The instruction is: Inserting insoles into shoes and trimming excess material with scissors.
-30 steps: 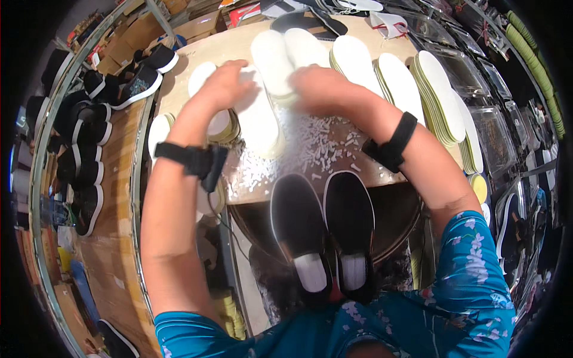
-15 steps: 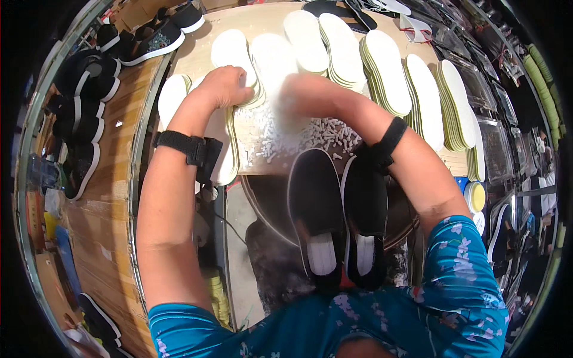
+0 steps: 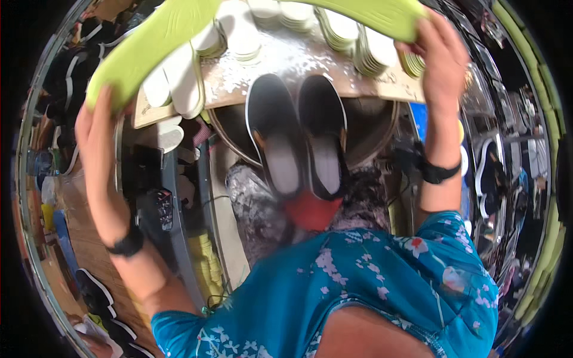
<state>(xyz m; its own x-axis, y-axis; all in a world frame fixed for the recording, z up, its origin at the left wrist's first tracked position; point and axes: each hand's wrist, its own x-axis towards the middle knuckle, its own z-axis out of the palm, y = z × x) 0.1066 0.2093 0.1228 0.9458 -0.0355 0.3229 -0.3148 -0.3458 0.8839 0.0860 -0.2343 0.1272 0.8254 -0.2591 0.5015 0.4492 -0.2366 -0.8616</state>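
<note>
Both my hands are raised, each gripping the end of a yellow-green shoe insole close to the camera. My left hand (image 3: pixel 98 125) is closed on the lower end of the left insole (image 3: pixel 152 51), which slants up to the right. My right hand (image 3: pixel 443 62) pinches the outer end of the right insole (image 3: pixel 376 17). The far ends of both insoles reach or pass the top edge. Below and between them, a pair of black slip-on shoes rests side by side, toes pointing away: a left shoe (image 3: pixel 268 107) and a right shoe (image 3: pixel 321 101). Pale linings show inside.
A wooden board (image 3: pixel 388 89) lies beyond the shoes, scattered with small white pieces (image 3: pixel 230 74). Several stacks of white-topped insoles (image 3: pixel 373 53) stand along it. Dark shoes (image 3: pixel 95 292) line the left side; clear plastic packages (image 3: pixel 477 89) crowd the right.
My hands have come up off the board and spread apart, each now holding a green insole. The view has shifted, with the shoes appearing higher and further left.
</note>
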